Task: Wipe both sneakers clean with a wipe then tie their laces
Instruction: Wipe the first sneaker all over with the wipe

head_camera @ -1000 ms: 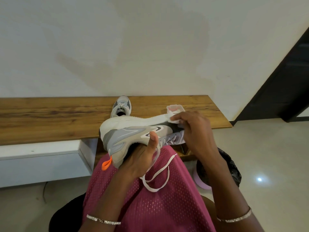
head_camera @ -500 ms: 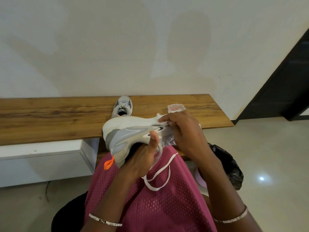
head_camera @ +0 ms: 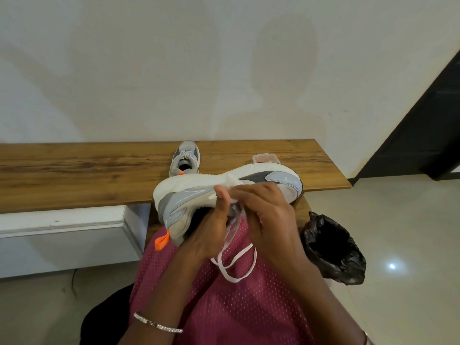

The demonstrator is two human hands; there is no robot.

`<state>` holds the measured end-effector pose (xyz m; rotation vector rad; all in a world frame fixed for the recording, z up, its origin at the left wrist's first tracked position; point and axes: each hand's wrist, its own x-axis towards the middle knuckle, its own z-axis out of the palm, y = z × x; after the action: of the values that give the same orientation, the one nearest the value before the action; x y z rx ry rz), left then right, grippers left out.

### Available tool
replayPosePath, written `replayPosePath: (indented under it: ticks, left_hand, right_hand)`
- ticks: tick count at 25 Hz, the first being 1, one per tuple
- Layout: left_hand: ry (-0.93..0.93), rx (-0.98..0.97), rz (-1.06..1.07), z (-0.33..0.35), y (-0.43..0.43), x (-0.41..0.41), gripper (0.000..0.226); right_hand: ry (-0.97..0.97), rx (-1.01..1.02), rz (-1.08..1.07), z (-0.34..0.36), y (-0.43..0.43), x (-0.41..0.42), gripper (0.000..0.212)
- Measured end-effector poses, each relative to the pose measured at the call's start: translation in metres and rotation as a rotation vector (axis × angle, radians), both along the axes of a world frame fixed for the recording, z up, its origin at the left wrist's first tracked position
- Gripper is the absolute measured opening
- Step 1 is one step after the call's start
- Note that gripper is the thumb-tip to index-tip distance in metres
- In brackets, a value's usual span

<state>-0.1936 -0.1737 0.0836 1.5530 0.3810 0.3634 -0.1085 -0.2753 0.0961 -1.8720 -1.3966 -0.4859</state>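
Left grip (head_camera: 209,230) wrapped on sneaker (head_camera: 273,178) at the collar, thumb up along grey side panel, fingers hidden in or under the opening. Right grip (head_camera: 270,215) curled, pinching white wipe (head_camera: 232,182) against the midsole around mid-length. Only a small bit of wipe visible past the fingertips. Grips close together, right just beside left thumb.

Sneaker held on its side above the lap, sole facing far, toe right, heel left. Orange heel tab (head_camera: 161,241) hanging down at near-left. Lace (head_camera: 236,266) untied, looping down onto maroon mesh shorts (head_camera: 224,307).

Second sneaker (head_camera: 185,158) upright on desk (head_camera: 74,175), just beyond the held one, heel toward near side, lower part hidden by it. Wipe pack (head_camera: 264,159) on desk to the right of it, mostly hidden behind the midsole.

Black bag (head_camera: 333,247) on floor right of the lap, mouth open. Bracelet (head_camera: 156,323) on left wrist. White wall (head_camera: 224,70) behind desk.
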Motion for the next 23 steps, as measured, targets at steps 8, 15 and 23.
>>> replayPosePath:
  ticks: [8, 15, 23]
  left_hand:
    - [-0.063, -0.090, -0.010, 0.004, -0.001, -0.004, 0.098]
    - [-0.056, -0.046, 0.028, 0.003, 0.001, -0.004, 0.098]
    - [-0.055, -0.117, 0.007, -0.002, 0.004, -0.004, 0.106]
  right_hand:
    - [0.066, 0.067, -0.040, -0.003, 0.003, -0.003, 0.023]
    - [-0.043, 0.045, -0.248, -0.010, 0.002, 0.025, 0.027]
    - [-0.001, 0.062, -0.067, -0.012, 0.006, 0.001, 0.024]
